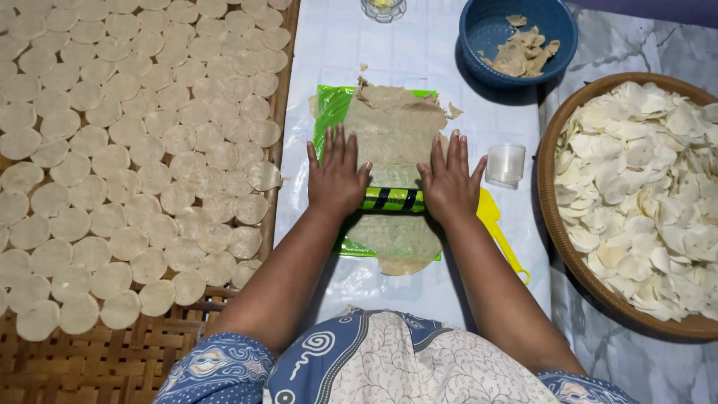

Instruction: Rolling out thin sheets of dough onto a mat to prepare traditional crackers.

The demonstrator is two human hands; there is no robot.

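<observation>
Hands flat on roller, dough beneath.
Left hand (338, 173) and right hand (449, 179), fingers spread, press the green roller (394, 199) to thin the dough sheet (394, 135).

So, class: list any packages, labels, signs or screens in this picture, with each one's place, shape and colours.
No printed packages, labels, signs or screens show.
Green plastic sheet: under the dough on the white table, rectangular, bright green.
Rolling pin: under the left hand and right hand, a green cylinder with black stripes.
</observation>
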